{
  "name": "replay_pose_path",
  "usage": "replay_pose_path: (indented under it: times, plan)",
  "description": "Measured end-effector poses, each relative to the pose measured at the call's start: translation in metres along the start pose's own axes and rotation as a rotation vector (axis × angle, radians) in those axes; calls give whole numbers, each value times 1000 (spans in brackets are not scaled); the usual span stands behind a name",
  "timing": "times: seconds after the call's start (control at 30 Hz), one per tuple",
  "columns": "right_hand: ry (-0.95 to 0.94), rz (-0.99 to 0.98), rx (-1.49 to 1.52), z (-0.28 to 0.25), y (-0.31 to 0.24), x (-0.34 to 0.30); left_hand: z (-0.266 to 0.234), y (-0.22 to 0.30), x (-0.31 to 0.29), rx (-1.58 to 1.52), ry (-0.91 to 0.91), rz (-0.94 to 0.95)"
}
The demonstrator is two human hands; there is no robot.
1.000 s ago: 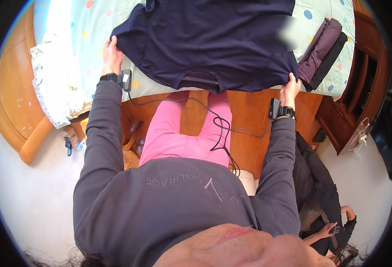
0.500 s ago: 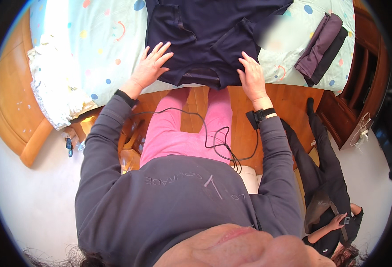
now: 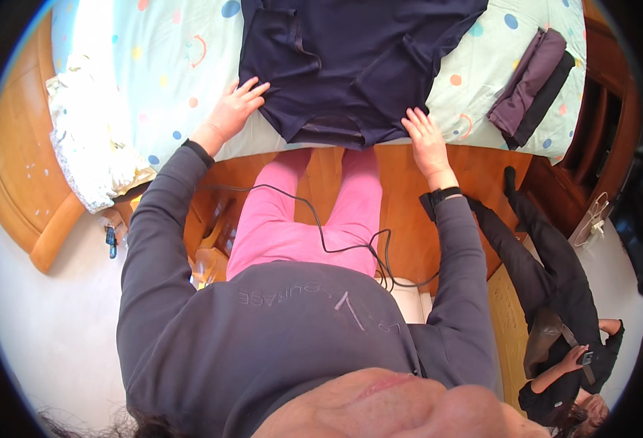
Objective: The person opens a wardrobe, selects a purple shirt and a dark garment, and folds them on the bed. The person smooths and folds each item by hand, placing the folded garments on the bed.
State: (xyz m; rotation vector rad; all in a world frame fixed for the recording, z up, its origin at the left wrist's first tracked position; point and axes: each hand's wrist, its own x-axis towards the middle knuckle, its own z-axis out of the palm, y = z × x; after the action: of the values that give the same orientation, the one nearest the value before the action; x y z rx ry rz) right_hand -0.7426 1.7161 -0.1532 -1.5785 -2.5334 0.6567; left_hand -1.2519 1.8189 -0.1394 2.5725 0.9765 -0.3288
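A dark navy shirt (image 3: 358, 66) lies spread on the bed, its collar toward me and its sleeves folded inward over the body. At its left edge, my left hand (image 3: 231, 113) has stretched fingers with the tips on the cloth. My right hand (image 3: 426, 141) is at the shirt's right edge, fingers extended and fingertips touching the fabric. Both hands look open, though the undersides of the fingers are hidden.
A rolled purple garment (image 3: 529, 77) and a black one (image 3: 544, 102) lie on the bed (image 3: 168, 95) at right. Black cable (image 3: 321, 230) hangs before my legs. Another person (image 3: 569, 292) is at right, holding a small device. Wooden furniture (image 3: 606, 109) stands beyond the bed's right side.
Both hands have moved outward from the shirt's front to its side edges, my left going left and my right going right and slightly nearer. The cable has shifted.
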Motion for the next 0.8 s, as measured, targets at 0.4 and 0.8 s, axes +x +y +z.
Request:
replay_pose_path:
  times: [0.4,0.8]
  plan:
    - [-434,427,842,-127,-11,-20,-104,17,-22,-869,-317,-145]
    - [51,607,1142,-251,217,261,-241,-185,219,-1064,353,-530]
